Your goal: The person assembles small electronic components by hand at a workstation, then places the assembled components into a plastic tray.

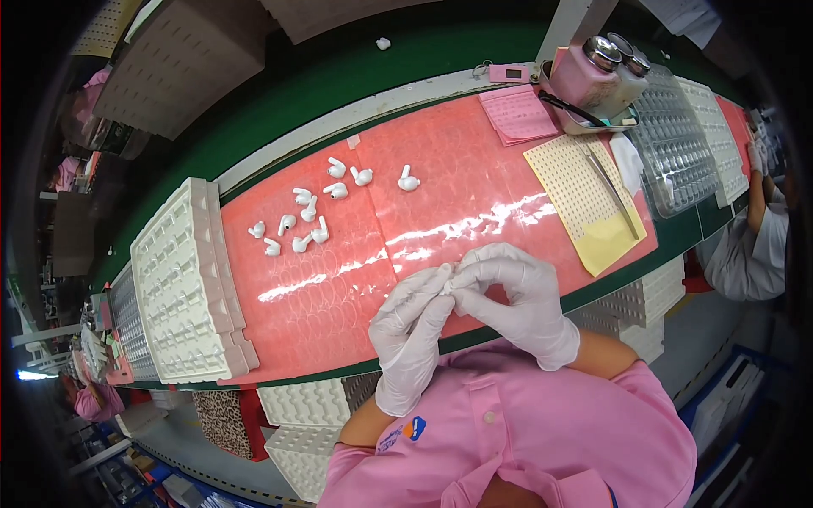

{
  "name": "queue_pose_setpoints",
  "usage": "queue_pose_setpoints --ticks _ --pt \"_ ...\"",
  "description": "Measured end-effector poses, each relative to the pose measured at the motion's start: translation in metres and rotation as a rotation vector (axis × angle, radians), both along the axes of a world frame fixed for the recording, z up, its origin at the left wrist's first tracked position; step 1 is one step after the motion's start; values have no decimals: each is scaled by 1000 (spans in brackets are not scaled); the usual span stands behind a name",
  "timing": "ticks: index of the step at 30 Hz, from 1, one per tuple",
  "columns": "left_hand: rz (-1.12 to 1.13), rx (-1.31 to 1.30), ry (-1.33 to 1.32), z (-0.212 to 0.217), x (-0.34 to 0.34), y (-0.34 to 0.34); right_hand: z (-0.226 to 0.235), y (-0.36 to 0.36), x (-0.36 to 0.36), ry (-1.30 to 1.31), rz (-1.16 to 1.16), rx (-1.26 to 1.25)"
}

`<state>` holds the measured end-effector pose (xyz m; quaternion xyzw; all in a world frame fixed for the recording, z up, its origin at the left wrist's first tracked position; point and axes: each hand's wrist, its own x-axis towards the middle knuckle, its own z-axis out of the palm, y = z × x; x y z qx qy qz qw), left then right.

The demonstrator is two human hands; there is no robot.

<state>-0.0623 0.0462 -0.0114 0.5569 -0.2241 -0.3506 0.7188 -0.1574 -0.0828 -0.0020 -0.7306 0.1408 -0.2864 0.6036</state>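
My left hand (411, 326) and my right hand (512, 296), both in white gloves, meet at the near edge of the pink mat (474, 169). Thumbs and fingers of both are pinched together at the tips. Whatever sits between them is small and whitish, mostly hidden by the gloves, and I cannot make out its kind. Beyond my left hand, several white earbuds lie loosely grouped on the mat, among them one earbud (319, 230) near the group's front. A single earbud (408, 179) lies apart, to the right of the group.
Stacked white moulded trays (182, 288) stand at the left. To the right are a yellow dotted sheet (584, 195) with tweezers (614, 190), pink paper slips (518, 114), a metal tray with pump bottles (593, 76) and a clear blister tray (682, 144). Another person's sleeve (745, 254) shows far right.
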Motion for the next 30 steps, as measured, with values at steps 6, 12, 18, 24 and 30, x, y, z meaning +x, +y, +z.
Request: queue_pose_setpoints --ticks 6,12,18,24,30 --pt "14 23 10 -6 0 2 6 -14 -1 100 22 705" --pt "62 -83 15 -6 -4 -7 12 -16 -3 -33 -50 354" --pt "113 -77 10 -6 -8 -5 -2 -1 3 -7 -9 -265" --pt "105 -76 161 -7 -5 -5 11 -15 1 112 67 711" --pt "101 -106 186 -1 -6 -7 8 -11 -6 89 145 192"
